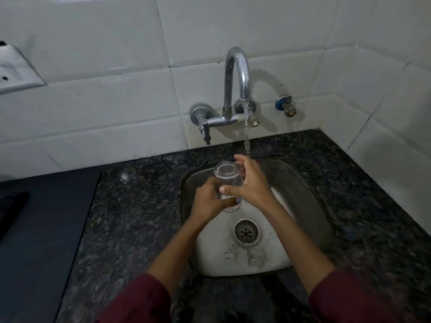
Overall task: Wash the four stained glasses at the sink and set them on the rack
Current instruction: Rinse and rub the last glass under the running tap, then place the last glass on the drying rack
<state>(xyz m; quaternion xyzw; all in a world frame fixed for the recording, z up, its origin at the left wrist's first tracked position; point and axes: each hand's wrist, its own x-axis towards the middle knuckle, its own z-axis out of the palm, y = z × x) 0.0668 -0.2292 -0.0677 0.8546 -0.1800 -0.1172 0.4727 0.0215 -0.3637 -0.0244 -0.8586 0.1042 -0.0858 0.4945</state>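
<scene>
A clear drinking glass (227,174) is held over the steel sink (303,183), mouth tilted toward me. My left hand (210,201) grips its lower part from the left. My right hand (250,183) wraps its right side, thumb across the front. Water runs from the chrome tap (235,73) in a thin stream (246,138) that lands on my right hand's fingers just behind the glass. Another glass (125,177) shows faintly on the counter to the left of the sink. No rack is in view.
Dark speckled granite counter (140,217) surrounds the sink. A dark mat or tray (39,229) lies at the left. The drain (246,231) sits in the sink's middle. White tiled walls stand behind and at the right, with a small valve (286,106).
</scene>
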